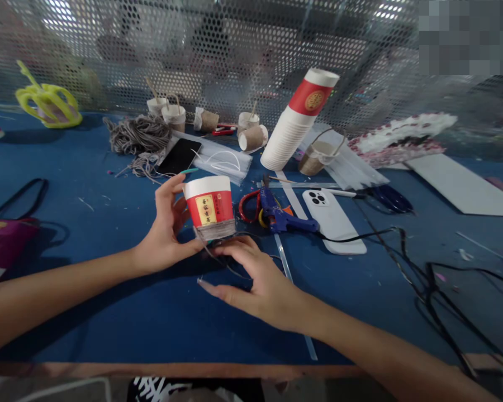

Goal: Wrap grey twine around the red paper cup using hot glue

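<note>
My left hand (163, 226) is closed round a red and white paper cup (212, 205), thumb under its base and fingers behind the rim. Grey cord (216, 229) is wound in a band round the cup's lower part, and a loose length trails below it. My right hand (251, 273) lies just under the cup, its fingertips by the cord and its thumb spread well apart. Whether those fingertips press on the cord I cannot tell. Behind the cup, a bundle of the same grey cord (138, 134) rests on the blue table (121, 318).
Close right of the cup lie red-handled scissors (249, 205), a blue glue gun (283, 215) with a black cable, and a white phone (335, 220). A leaning stack of paper cups (291, 131) and several cord-wrapped cups stand before the perforated metal screen (235, 50).
</note>
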`<action>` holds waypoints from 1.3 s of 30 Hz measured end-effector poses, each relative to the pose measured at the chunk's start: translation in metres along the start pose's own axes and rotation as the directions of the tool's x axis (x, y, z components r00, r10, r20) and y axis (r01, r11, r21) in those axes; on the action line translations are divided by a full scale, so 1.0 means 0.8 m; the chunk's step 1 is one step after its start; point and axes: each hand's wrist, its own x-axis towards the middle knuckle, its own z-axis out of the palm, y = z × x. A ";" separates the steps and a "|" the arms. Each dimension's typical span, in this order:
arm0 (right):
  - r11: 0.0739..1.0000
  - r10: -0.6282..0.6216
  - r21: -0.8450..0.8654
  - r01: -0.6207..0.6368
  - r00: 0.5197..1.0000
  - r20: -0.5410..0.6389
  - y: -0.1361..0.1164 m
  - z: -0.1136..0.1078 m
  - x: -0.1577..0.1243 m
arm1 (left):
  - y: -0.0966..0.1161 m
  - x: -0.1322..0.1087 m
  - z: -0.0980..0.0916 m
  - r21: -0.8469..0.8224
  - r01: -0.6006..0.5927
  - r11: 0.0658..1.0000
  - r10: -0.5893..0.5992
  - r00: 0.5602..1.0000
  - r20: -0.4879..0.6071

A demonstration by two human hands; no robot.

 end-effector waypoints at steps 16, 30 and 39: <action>0.971 0.014 0.241 0.001 0.998 -0.061 -0.021 -0.035 -0.006 | 0.007 -0.001 0.001 0.079 0.218 0.973 -0.225 0.969 0.101; 0.918 0.135 0.390 -0.070 0.981 -0.143 0.003 -0.050 0.008 | 0.006 -0.002 -0.002 0.081 0.171 0.982 -0.183 0.967 0.180; 0.924 0.164 0.368 -0.105 0.977 -0.134 0.002 -0.053 0.007 | 0.012 0.001 0.000 0.104 0.165 0.981 -0.183 0.964 0.193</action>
